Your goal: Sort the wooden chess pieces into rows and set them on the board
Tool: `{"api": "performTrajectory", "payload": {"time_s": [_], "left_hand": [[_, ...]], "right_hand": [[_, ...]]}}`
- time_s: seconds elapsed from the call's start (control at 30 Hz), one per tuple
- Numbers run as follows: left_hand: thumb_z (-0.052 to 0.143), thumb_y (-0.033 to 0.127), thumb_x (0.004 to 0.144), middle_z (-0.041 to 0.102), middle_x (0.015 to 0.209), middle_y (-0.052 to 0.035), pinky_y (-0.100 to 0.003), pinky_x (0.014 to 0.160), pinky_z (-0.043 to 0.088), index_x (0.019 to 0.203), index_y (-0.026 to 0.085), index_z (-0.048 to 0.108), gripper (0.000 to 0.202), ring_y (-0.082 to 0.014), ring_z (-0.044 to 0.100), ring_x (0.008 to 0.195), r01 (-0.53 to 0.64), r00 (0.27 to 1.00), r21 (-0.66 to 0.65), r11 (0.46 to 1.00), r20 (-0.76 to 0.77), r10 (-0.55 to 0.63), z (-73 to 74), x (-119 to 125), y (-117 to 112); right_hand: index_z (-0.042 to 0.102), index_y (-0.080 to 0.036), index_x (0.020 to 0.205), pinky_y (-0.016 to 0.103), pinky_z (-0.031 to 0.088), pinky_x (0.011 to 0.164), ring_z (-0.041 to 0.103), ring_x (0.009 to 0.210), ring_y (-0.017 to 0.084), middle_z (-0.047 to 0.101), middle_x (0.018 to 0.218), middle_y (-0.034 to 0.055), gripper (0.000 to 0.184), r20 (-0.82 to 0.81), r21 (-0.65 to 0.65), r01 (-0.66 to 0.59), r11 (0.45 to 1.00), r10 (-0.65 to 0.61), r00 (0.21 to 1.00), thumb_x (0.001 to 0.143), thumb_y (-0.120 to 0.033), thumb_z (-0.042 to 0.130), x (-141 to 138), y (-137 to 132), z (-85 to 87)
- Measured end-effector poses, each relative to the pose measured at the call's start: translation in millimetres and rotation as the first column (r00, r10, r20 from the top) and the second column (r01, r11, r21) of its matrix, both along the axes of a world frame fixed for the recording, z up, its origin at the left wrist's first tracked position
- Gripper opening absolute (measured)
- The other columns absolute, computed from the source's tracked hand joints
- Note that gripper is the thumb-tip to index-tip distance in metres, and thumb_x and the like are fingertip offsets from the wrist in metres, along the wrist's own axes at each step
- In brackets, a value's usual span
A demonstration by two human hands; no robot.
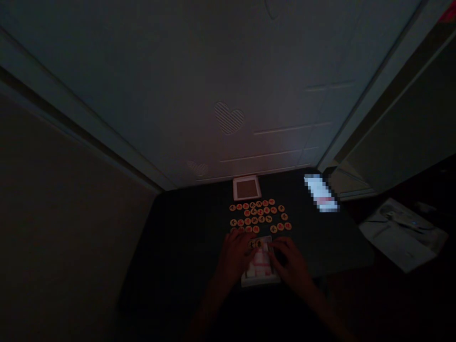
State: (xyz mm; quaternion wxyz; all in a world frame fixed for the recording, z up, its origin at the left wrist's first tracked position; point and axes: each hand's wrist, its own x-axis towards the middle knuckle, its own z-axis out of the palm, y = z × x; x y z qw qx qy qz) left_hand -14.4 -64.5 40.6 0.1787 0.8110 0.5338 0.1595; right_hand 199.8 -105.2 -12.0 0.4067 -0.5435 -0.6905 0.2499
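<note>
A small white open box (261,281) lies between my two hands, with pink-and-white wrapping (261,263) inside. Two round Chinese chess pieces (259,243) sit at its far end. My left hand (235,251) reaches over the box's left side, fingers apart, fingertips and thumb around the pieces there. On the other side, my right hand (290,261) curls with thumb and fingertips close together at the box's right rim; the dimness hides the exact contact. Beyond the hands, several chess pieces (260,212) with red or black characters lie in rough rows. My left fingers partly cover the nearest row.
The dark table (171,237) meets a pale panel (178,118) with raised hearts. A shallow white-rimmed box part (247,189) lies at the back. To the right glows a blurred-out phone-like screen (320,192). A white box (402,237) stands lower, past the table's right edge.
</note>
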Motion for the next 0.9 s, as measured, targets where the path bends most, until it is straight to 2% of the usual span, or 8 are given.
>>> {"api": "performTrajectory", "payload": {"time_s": [0.17,0.27,0.47,0.63,0.8,0.9], "left_hand": [[0.070,0.031,0.090,0.069,0.119,-0.0043,-0.043,0.096,0.042,0.119,0.027,0.065,0.030,-0.0274,0.054,0.118,-0.001,1.000,-0.009,1.000,-0.013,0.001,-1.8,-1.1,0.5],[0.074,0.033,0.087,0.068,0.120,-0.0054,-0.044,0.098,0.042,0.121,0.027,0.065,0.035,-0.0273,0.055,0.116,0.000,1.000,0.027,1.000,0.008,-0.001,-2.3,1.9,0.7],[0.069,0.033,0.091,0.070,0.112,-0.0052,-0.046,0.101,0.041,0.115,0.025,0.066,0.026,-0.0274,0.057,0.112,0.014,0.999,0.072,0.997,0.036,-0.016,-2.3,7.9,2.7],[0.071,0.033,0.090,0.070,0.112,-0.0053,-0.045,0.098,0.044,0.113,0.026,0.066,0.025,-0.0271,0.058,0.110,0.021,0.999,0.073,0.997,0.042,-0.024,0.1,7.3,2.8],[0.074,0.031,0.087,0.071,0.114,-0.0038,-0.044,0.094,0.046,0.115,0.026,0.064,0.030,-0.0272,0.060,0.110,-0.024,0.995,0.077,0.997,0.100,0.016,1.6,-7.7,7.1],[0.069,0.032,0.090,0.071,0.110,-0.0042,-0.043,0.094,0.048,0.108,0.024,0.065,0.020,-0.0253,0.062,0.106,-0.123,0.976,0.120,0.985,0.195,0.098,-5.2,-27.1,17.6]], "right_hand": [[0.069,-0.025,0.112,0.035,0.060,0.087,0.068,0.098,0.022,0.065,0.110,0.0085,0.020,-0.011,-0.010,-0.006,1.000,0.006,1.000,0.095,-0.028,0.060,-0.6,0.0,1.3],[0.069,-0.025,0.113,0.035,0.059,0.088,0.068,0.097,0.022,0.065,0.110,0.0085,0.020,-0.008,-0.013,-0.003,1.000,0.003,1.000,0.095,-0.028,0.060,-1.2,0.0,1.5],[0.070,-0.025,0.112,0.034,0.059,0.086,0.069,0.096,0.021,0.066,0.108,0.0078,0.020,0.000,-0.003,-0.005,1.000,0.005,1.000,0.094,-0.026,0.061,-0.8,1.0,-0.4],[0.070,-0.025,0.110,0.034,0.059,0.086,0.068,0.097,0.022,0.066,0.107,0.0076,0.018,-0.002,-0.013,0.008,1.000,-0.008,1.000,0.095,-0.025,0.060,-1.8,0.8,0.0],[0.068,-0.025,0.111,0.035,0.058,0.088,0.068,0.098,0.022,0.066,0.109,0.0083,0.018,-0.002,-0.016,0.002,1.000,-0.002,1.000,0.096,-0.025,0.059,-1.6,-0.2,-2.1],[0.069,-0.024,0.110,0.034,0.059,0.086,0.069,0.096,0.022,0.067,0.108,0.0083,0.017,-0.010,-0.019,0.010,1.000,-0.010,1.000,0.095,-0.026,0.060,-0.7,-0.1,-3.9]]}}
